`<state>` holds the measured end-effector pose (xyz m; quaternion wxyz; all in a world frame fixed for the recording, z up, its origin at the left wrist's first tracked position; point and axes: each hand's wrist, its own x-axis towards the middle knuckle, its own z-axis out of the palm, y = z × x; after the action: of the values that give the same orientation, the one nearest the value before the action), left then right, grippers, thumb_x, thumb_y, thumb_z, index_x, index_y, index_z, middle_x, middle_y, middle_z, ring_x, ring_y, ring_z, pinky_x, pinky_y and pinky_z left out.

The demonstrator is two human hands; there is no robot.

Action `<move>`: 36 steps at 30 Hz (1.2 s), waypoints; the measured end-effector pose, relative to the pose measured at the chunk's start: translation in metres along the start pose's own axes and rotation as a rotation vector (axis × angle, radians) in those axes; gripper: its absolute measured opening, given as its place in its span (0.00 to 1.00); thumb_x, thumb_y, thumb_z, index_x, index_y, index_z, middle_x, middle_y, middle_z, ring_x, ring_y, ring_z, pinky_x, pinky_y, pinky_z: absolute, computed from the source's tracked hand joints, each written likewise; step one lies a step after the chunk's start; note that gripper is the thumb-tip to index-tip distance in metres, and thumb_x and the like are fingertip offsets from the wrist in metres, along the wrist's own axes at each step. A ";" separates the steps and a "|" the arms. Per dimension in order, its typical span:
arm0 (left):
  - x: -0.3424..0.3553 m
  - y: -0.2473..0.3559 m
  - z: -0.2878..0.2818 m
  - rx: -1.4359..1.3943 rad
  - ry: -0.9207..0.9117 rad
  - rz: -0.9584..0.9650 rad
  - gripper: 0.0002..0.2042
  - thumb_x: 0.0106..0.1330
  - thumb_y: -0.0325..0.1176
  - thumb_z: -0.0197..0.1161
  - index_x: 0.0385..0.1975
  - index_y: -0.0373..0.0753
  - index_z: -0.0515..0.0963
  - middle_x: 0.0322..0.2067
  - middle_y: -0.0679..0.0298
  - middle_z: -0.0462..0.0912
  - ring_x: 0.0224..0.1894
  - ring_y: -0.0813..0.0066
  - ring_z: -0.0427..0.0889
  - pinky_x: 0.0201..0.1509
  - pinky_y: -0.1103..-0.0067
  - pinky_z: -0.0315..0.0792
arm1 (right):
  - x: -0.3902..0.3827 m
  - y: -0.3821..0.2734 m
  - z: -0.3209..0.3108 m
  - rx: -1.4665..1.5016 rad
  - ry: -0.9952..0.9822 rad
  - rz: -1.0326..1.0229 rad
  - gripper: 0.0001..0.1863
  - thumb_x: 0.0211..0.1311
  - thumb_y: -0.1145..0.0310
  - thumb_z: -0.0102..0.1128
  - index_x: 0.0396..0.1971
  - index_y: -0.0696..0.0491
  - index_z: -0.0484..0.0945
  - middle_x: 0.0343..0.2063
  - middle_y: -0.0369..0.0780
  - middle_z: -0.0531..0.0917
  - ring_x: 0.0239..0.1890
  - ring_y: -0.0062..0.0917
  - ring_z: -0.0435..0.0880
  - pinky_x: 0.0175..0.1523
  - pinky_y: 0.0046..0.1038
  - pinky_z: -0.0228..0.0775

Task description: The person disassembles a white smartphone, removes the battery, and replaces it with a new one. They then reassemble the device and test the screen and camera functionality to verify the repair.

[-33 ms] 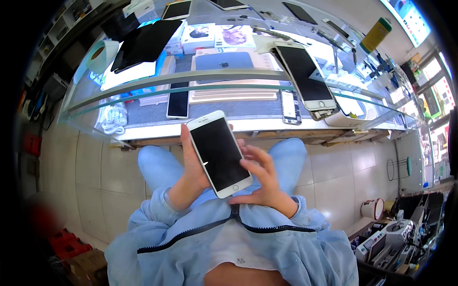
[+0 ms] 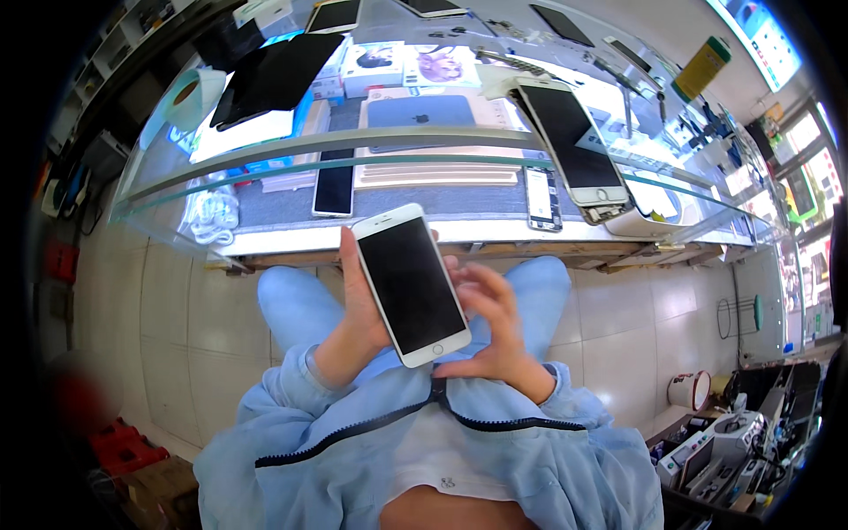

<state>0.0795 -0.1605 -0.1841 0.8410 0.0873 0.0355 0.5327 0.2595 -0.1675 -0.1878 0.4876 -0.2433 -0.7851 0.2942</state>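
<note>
My left hand point(image 2: 360, 300) holds a white phone point(image 2: 412, 284) with a dark screen and a round button at its lower end, face up over my lap. My right hand point(image 2: 486, 327) is beside the phone's right edge, fingers apart and slightly blurred, its thumb low near the jacket's zip. Beyond them, on and inside a glass counter point(image 2: 336, 141), are a dark phone point(image 2: 334, 190), a white phone with a raised screen point(image 2: 570, 141), an opened phone body point(image 2: 543, 199), boxes point(image 2: 373, 71), a blue-grey boxed device point(image 2: 397, 115) and coiled white cables point(image 2: 214, 216).
A paper roll point(image 2: 181, 102), black flat items point(image 2: 265, 79), tools point(image 2: 618, 75) and a yellow-green bottle point(image 2: 700, 69) lie along the counter. Red crates point(image 2: 124, 446) and a cardboard box point(image 2: 159, 495) are at lower left; a bucket point(image 2: 689, 389) and repair machines point(image 2: 715, 450) at lower right.
The view has shifted slightly. My right fingers have moved a little at the phone's side and are now more blurred. A small white glint on the dark screen no longer shows.
</note>
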 end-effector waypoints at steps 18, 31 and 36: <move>0.004 -0.003 -0.016 -0.009 -0.167 -0.021 0.50 0.47 0.77 0.43 0.59 0.36 0.59 0.53 0.42 0.66 0.53 0.48 0.68 0.53 0.50 0.66 | 0.024 0.013 0.012 0.365 -0.018 0.286 0.42 0.44 0.61 0.70 0.60 0.58 0.59 0.57 0.43 0.65 0.46 0.24 0.71 0.47 0.21 0.67; 0.004 0.000 -0.003 0.087 -0.069 -0.025 0.47 0.50 0.76 0.40 0.56 0.37 0.64 0.47 0.53 0.73 0.45 0.60 0.74 0.52 0.67 0.70 | 0.027 0.016 0.013 0.358 -0.015 0.284 0.43 0.45 0.57 0.70 0.59 0.59 0.60 0.57 0.45 0.62 0.54 0.31 0.68 0.53 0.28 0.66; 0.003 0.001 -0.004 0.106 -0.048 -0.022 0.48 0.50 0.77 0.39 0.56 0.36 0.64 0.46 0.53 0.73 0.45 0.61 0.74 0.52 0.68 0.69 | 0.027 0.017 0.011 0.359 -0.037 0.317 0.43 0.45 0.58 0.70 0.59 0.59 0.59 0.57 0.45 0.62 0.54 0.31 0.69 0.53 0.27 0.66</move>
<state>0.0792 -0.1569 -0.1876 0.8415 0.1442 0.0446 0.5187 0.2398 -0.1399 -0.1868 0.4564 -0.2675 -0.6811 0.5062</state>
